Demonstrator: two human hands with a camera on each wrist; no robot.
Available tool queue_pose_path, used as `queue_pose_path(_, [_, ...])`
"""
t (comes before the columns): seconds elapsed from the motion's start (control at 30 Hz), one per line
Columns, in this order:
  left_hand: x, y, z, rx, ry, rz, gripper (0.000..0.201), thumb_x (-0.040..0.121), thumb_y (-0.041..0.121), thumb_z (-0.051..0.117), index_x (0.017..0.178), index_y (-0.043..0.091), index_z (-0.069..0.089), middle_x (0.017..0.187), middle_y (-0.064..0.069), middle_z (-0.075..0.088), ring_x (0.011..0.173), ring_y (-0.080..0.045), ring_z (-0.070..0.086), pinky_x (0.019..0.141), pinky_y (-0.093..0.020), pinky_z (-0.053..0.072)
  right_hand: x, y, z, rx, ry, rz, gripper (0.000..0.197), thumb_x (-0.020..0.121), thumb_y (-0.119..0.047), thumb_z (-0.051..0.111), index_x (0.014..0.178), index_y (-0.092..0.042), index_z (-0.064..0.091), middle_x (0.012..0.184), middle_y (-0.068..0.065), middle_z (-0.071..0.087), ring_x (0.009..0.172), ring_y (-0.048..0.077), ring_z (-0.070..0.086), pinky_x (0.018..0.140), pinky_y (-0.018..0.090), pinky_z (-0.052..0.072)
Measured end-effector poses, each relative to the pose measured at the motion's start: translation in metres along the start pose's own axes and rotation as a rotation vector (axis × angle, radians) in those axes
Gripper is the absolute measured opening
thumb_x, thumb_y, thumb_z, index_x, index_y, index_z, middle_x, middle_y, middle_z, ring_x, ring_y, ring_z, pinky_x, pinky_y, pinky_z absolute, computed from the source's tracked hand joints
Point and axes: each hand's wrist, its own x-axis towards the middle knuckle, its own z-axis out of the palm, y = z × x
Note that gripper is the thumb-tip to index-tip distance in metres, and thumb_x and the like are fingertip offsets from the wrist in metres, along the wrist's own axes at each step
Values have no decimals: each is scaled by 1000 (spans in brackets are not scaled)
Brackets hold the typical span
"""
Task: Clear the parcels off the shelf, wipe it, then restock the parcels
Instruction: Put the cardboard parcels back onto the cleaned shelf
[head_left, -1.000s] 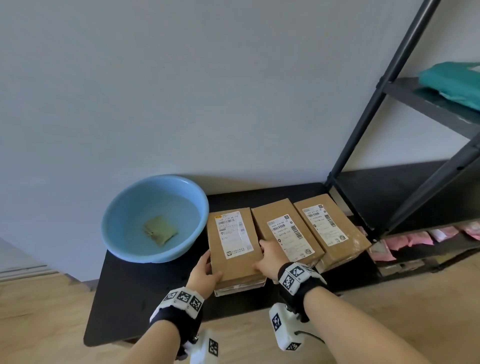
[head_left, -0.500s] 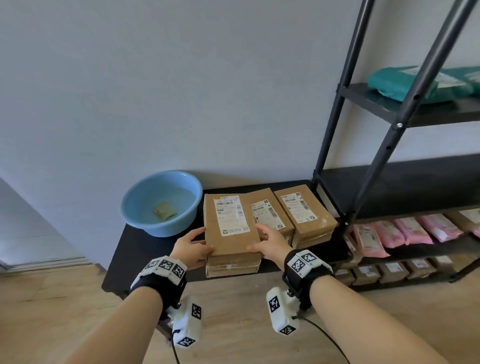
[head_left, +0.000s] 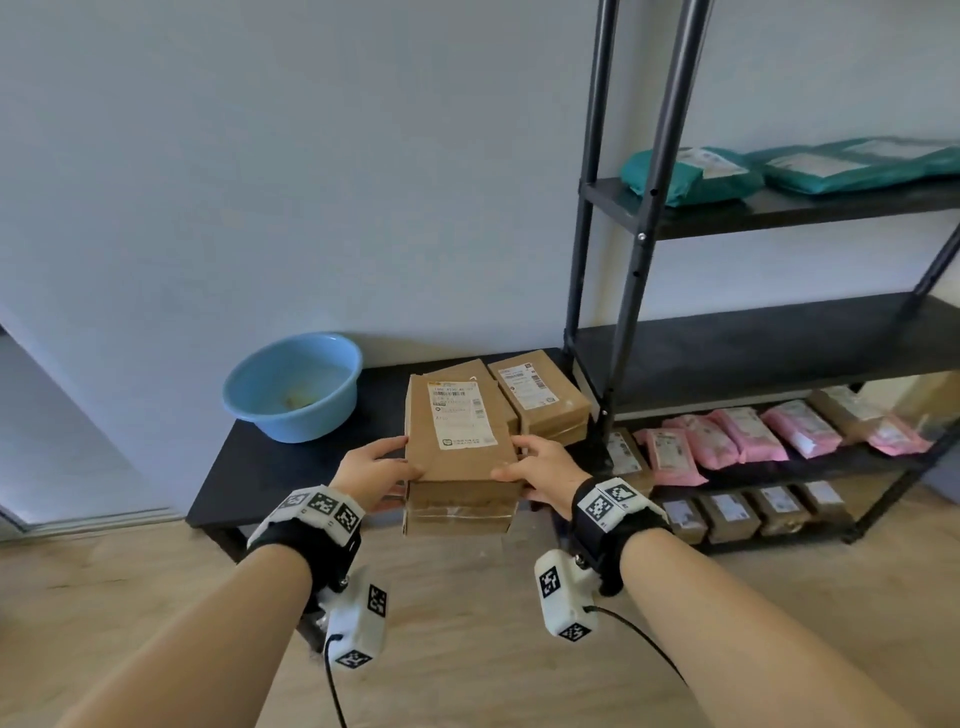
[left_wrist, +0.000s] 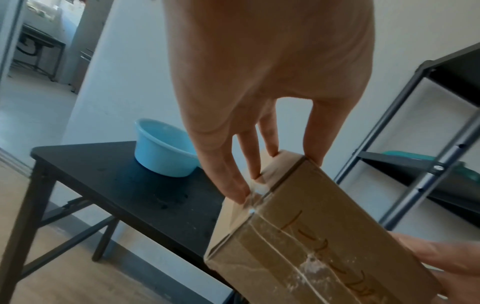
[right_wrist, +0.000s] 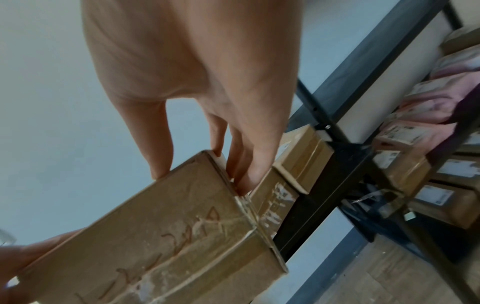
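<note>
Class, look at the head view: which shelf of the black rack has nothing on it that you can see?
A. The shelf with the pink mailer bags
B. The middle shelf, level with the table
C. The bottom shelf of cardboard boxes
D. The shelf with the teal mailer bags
B: the middle shelf shows only bare black board, while the shelves above and below it carry parcels.

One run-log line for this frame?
stage: restock | left hand + right hand: gripping cardboard parcel stack, lifted off side table | middle shelf: bare | basin: on table
</note>
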Motion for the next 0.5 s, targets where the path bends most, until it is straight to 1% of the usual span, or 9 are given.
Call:
queue_pose_path(0.03, [-2, 4, 12, 12, -42, 22, 58, 84, -1, 64, 136, 17, 49, 112, -12, 67, 95, -29, 68, 87, -41, 55, -7, 2, -14, 23, 29, -7, 65, 79, 2, 69, 138, -11, 43, 128, 10, 57, 112, 23, 55, 68, 25, 49])
queue_pose_path(0.07, [-1, 4, 19, 15, -62, 33, 57, 84, -1, 64, 136, 16, 49, 111, -11, 67, 92, -27, 68, 82, -39, 56, -10, 4, -22, 26, 36, -1, 65, 79, 2, 69, 137, -12, 45, 126, 10, 59, 113, 24, 56, 70, 27, 50])
queue_pose_path(0.13, [2, 9, 41, 22, -116, 47, 56, 85, -2, 63, 136, 16, 49, 110, -11, 65, 89, -25, 66, 74, -32, 55, -20, 10, -45, 25, 99, 4, 63, 78, 0, 71, 135, -16, 48, 122, 9, 63, 115, 25, 57, 88, 38, 51])
queue_pose_path(0.2, [9, 11, 65, 40, -199, 48, 56, 83, -6, 63, 133, 16, 51, 109, -9, 65, 97, -27, 65, 84, -38, 54, -32, 16, -67, 33, 171, 4, 64, 77, -2, 72, 134, -18, 49, 119, 8, 64, 114, 25, 58, 102, 46, 45])
queue_pose_path(0.27, [21, 11, 95, 73, -288, 47, 60, 79, -6, 67, 132, 16, 53, 113, -8, 67, 104, -28, 65, 93, -43, 52, -43, 23, -92, 12, 252, -7, 64, 76, -4, 73, 134, -18, 49, 121, 7, 62, 114, 24, 58, 104, 46, 44])
queue_pose_path(0.3, [27, 12, 110, 94, -323, 52, 64, 77, -4, 69, 134, 19, 51, 116, -8, 66, 104, -27, 65, 92, -42, 53, -48, 27, -106, -4, 287, -16, 64, 76, -5, 73, 134, -17, 49, 123, 6, 61, 114, 23, 57, 105, 43, 43])
queue_pose_path(0.37, [34, 15, 140, 125, -373, 65, 68, 79, -2, 68, 138, 25, 46, 121, -7, 64, 103, -23, 63, 81, -35, 55, -58, 33, -130, -14, 339, 10, 62, 79, -7, 70, 135, -22, 48, 124, 1, 58, 116, 21, 53, 104, 41, 40])
queue_pose_path(0.43, [38, 18, 168, 110, -420, 52, 72, 80, -3, 67, 140, 26, 42, 125, -6, 62, 102, -21, 62, 72, -27, 54, -65, 40, -154, 41, 360, 72, 62, 82, -8, 68, 134, -31, 46, 126, -1, 55, 121, 23, 47, 104, 47, 36])
queue_pose_path(0.5, [47, 22, 194, 113, -477, 52, 75, 80, -4, 67, 143, 25, 38, 129, -6, 60, 103, -20, 61, 70, -27, 55, -67, 44, -178, 89, 378, 115, 60, 83, -7, 65, 132, -36, 46, 127, 0, 55, 122, 27, 46, 105, 52, 35])
